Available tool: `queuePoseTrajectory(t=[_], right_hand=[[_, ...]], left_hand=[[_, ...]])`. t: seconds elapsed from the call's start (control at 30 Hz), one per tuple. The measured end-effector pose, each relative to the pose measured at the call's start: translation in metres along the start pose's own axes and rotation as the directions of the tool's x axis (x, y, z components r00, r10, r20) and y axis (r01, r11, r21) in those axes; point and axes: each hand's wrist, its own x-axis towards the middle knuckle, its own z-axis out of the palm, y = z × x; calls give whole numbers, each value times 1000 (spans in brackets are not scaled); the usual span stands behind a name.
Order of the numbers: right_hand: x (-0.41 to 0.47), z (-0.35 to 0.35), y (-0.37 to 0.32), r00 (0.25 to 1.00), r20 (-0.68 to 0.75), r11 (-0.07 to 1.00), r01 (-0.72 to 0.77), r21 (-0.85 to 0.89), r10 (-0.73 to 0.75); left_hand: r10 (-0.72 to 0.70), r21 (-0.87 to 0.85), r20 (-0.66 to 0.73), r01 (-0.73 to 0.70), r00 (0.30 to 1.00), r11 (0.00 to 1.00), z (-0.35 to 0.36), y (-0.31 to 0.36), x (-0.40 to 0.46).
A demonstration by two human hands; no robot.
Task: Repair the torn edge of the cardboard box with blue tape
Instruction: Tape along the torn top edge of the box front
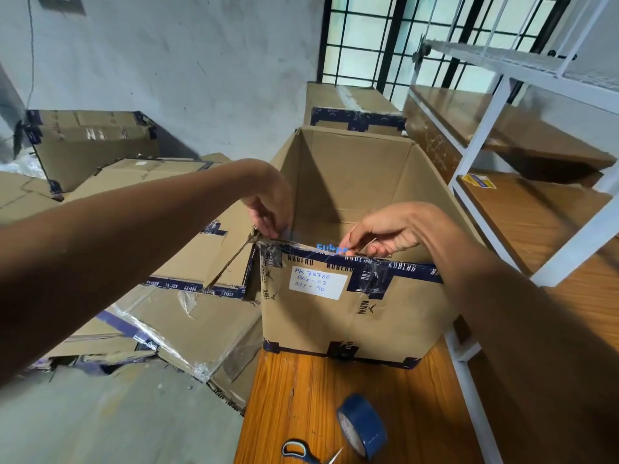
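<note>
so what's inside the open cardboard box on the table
Nothing shows inside the open cardboard box: only bare brown inner walls and shadow. Its floor is hidden behind the near wall, the right hand and the left hand at the front rim.

Two bare forearms reach in from the lower corners, with no sleeve in view on either. The left hand (269, 204) and the right hand (385, 232) wear no gloves, and no rings, watch or bracelet show at the wrists. The fingers (365, 244) are slim, with short, plain nails. Nothing else of the person is visible.
</note>
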Motion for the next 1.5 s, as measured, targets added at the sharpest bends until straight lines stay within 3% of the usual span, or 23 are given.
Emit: queuePoseTrajectory(t=[0.3,0.4,0.5,0.63,0.8,1.03,1.13,1.3,1.5], right_hand=[[-21,-5,10,991,58,992,124,-25,-122],[-22,2,16,982,0,977,185,-104,-186],[-20,10,22,968,-94,968,221,-116,-232],[-19,14,30,936,-208,959,269,-92,-283],[-22,21,35,897,-281,939,311,-145,-340],[-25,23,39,871,-335,933,317,-172,-358],[-26,24,41,855,-365,928,313,-202,-368],[-28,26,41,820,-381,895,323,-309,-427],[-32,20,42,843,-336,878,282,-387,-420]], left_hand=[[18,45,12,-18,1000,999,-7,-2,-8],[39,89,8,-39,999,995,-11,-5,-8],[165,138,7,-165,986,977,-14,-13,-13],[386,175,42,-387,922,905,-8,-23,-24],[517,228,-49,-494,855,839,12,-30,-13],[708,447,-180,-585,683,677,25,-40,3],[736,441,-251,-602,629,665,27,-46,11],[732,416,-284,-608,620,676,25,-52,16],[708,387,-347,-594,614,705,29,-51,16]])
